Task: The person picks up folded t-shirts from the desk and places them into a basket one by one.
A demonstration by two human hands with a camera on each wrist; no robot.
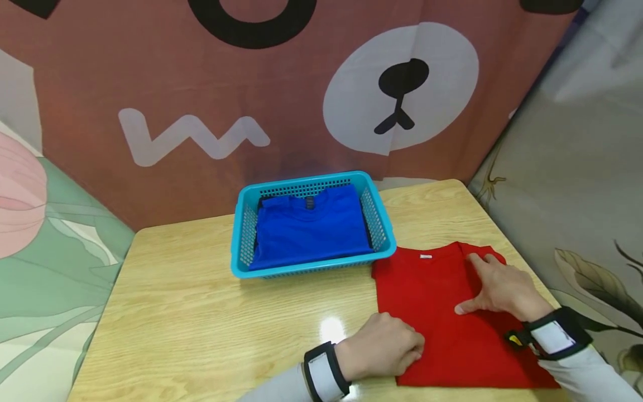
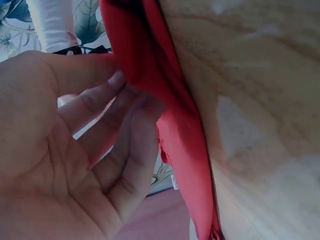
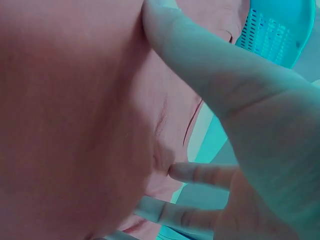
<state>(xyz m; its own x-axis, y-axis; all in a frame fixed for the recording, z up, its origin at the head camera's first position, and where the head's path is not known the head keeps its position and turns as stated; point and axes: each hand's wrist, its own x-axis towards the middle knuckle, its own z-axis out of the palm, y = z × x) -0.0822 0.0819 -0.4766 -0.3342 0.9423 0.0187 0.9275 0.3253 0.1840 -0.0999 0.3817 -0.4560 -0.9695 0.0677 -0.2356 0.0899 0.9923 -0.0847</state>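
The red shirt (image 1: 432,318) lies flat on the right of the desk (image 1: 191,301), collar at the far end, just right of and nearer than the basket (image 1: 316,264), where a blue shirt (image 1: 311,229) lies folded. The red cloth looks thin, light and limp; it should fold easily without risk of breaking, but would probably wrinkle or slide if pulled from one point. The side edges and the shoulder corners seem the best holds, taken with both hands. The left hand (image 1: 384,345) reaches in from the near left, back upward, fingers curled, pinching the left edge between thumb and fingers. The right hand (image 1: 502,287) is spread, thumb apart, its fingertips resting on the cloth near the far right shoulder.
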